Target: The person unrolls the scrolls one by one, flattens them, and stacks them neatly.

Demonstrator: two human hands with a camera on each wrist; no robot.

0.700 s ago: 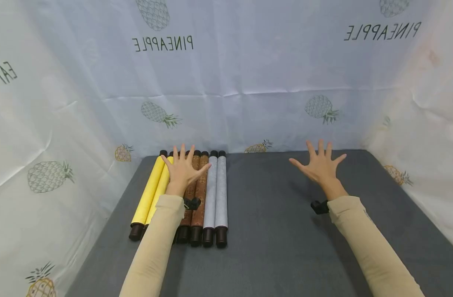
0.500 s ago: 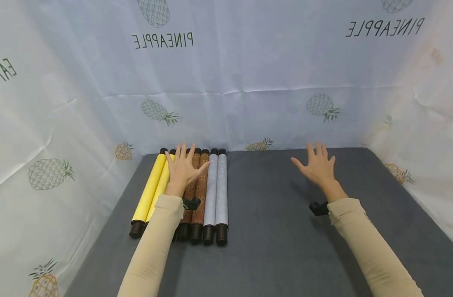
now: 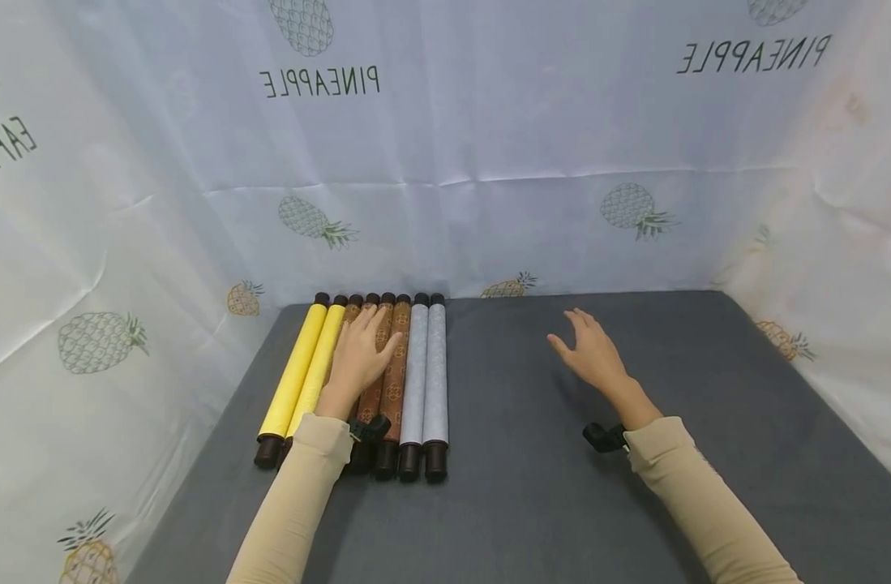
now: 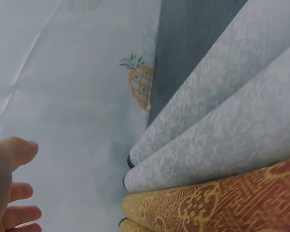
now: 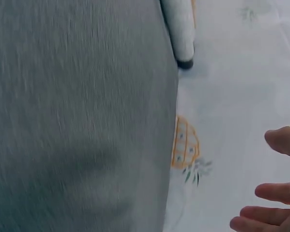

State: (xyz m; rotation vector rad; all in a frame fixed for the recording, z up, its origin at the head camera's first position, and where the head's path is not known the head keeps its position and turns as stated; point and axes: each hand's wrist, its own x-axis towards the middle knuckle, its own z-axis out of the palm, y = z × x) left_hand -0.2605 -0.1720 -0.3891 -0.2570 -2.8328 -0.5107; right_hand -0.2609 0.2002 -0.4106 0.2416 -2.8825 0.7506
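Note:
Rolled scrolls with dark end knobs lie side by side on the left half of the table. From left to right come two yellow scrolls (image 3: pixel 295 373), several brown patterned scrolls (image 3: pixel 394 381) and two pale grey scrolls (image 3: pixel 436 373). My left hand (image 3: pixel 357 357) is over the brown scrolls, its fingers loosely extended and holding nothing; it hides part of them. Well to the right of the row, my right hand (image 3: pixel 597 353) hovers above the grey tabletop with relaxed fingers and nothing in it. In the left wrist view, the grey scrolls (image 4: pixel 207 135) show a floral pattern.
A dark grey cloth-like tabletop (image 3: pixel 518 422) extends under the scrolls and both arms. White curtains (image 3: pixel 489 122) printed with pineapples close in the back and both sides. Each wrist wears a small black device (image 3: pixel 604 438).
Both hands have drawn back a little toward the person, and their widely spread fingers have relaxed closer together. The right hand has also shifted left. The scrolls have not moved.

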